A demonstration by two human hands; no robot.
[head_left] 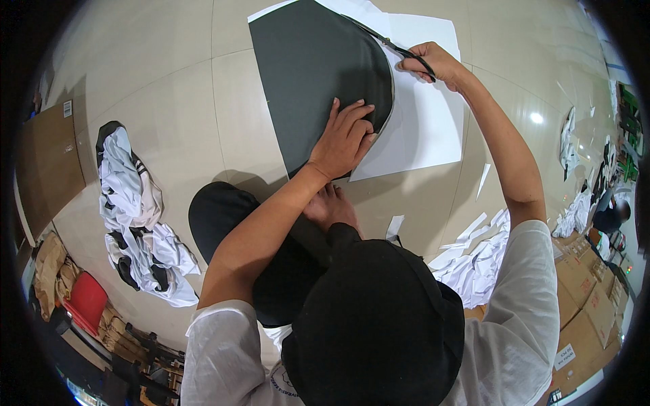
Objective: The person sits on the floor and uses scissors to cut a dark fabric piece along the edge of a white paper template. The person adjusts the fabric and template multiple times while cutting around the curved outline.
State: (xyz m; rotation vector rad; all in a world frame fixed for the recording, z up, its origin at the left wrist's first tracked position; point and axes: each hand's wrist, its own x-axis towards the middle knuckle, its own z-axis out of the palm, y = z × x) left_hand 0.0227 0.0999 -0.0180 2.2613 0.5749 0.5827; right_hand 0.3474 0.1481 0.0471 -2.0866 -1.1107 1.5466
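Observation:
A large dark grey sheet [311, 68] with a curved right edge lies over white sheet material [430, 128] on the floor. I cannot tell whether it is fabric or card. My left hand [344, 141] presses on the dark sheet near its lower right edge, fingers spread and holding nothing. At the upper right, my right hand [433, 64] grips a pair of black-handled scissors [399, 49]. The blades point up and left along the curved edge, over the white material.
My bare foot [335, 206] rests at the dark sheet's lower end. White and black cloth pieces [139, 210] lie at left, white scraps [474, 271] at right. Cardboard boxes [582, 298] stand at lower right, a brown panel [49, 162] at left. Another person [609, 218] sits far right.

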